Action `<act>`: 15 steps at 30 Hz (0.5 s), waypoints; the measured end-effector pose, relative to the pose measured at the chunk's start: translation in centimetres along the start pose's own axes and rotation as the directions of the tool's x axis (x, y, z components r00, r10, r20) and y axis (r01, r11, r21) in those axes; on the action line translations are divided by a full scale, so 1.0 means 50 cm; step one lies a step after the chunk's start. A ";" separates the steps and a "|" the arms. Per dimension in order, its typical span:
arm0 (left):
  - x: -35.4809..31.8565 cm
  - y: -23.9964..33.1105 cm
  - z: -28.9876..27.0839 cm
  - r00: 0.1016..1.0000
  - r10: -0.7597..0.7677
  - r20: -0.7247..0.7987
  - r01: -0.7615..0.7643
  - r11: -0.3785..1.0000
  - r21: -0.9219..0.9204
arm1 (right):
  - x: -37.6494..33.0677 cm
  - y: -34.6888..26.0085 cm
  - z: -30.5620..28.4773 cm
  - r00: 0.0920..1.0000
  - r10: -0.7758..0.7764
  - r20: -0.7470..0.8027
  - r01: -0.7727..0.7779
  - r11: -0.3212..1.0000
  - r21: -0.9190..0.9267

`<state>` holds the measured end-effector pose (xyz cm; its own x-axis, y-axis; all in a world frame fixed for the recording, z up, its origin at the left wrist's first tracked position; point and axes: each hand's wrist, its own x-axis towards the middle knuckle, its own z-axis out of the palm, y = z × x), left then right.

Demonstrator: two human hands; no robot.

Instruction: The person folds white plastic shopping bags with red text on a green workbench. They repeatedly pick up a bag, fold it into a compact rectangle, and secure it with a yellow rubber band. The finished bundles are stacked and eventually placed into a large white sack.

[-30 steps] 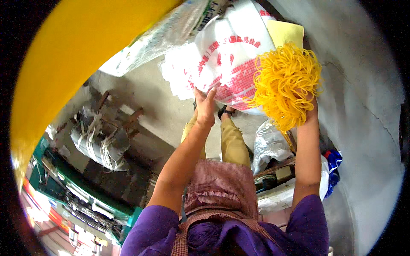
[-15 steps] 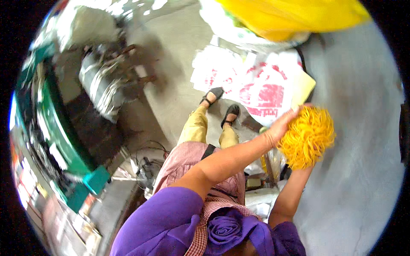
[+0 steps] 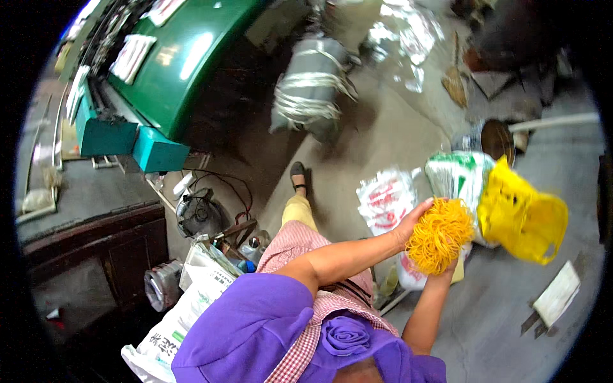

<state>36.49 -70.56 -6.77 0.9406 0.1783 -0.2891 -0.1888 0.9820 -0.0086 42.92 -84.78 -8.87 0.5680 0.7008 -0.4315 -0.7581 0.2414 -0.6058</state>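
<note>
A thick bundle of yellow looped strands (image 3: 442, 233) is held out in front of me at the right of the view. My left hand (image 3: 408, 226) grips it from the left, with the thumb and fingers along its upper left edge. Below it, my right hand (image 3: 443, 273) supports the underside; most of those fingers are hidden by the strands. Just beyond the bundle is a yellow bag or bucket-like container (image 3: 520, 214), lying with its mouth to the right. A white and green sack (image 3: 456, 172) stands against it.
A green machine (image 3: 185, 60) with teal end boxes (image 3: 159, 150) fills the upper left. A bale tied with pale cord (image 3: 313, 89) lies on the floor ahead. White sacks (image 3: 185, 319) and black cables (image 3: 220, 175) are close on my left. A broom (image 3: 454, 86) lies farther off.
My view has swung left and I have moved a step, so the machine and bale now appear larger and more central. The yellow bundle stays in both hands.
</note>
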 end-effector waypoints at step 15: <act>-0.287 0.999 0.074 0.778 0.621 -0.099 -0.619 0.784 0.050 | 0.538 0.435 0.950 0.722 0.428 0.543 -0.432 0.893 -0.128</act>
<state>14.62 -23.85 0.49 0.5865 0.7420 -0.3246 -0.7162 0.6623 0.2200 26.49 -28.78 -1.91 -0.0881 0.9742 -0.2080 -0.8810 -0.1736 -0.4401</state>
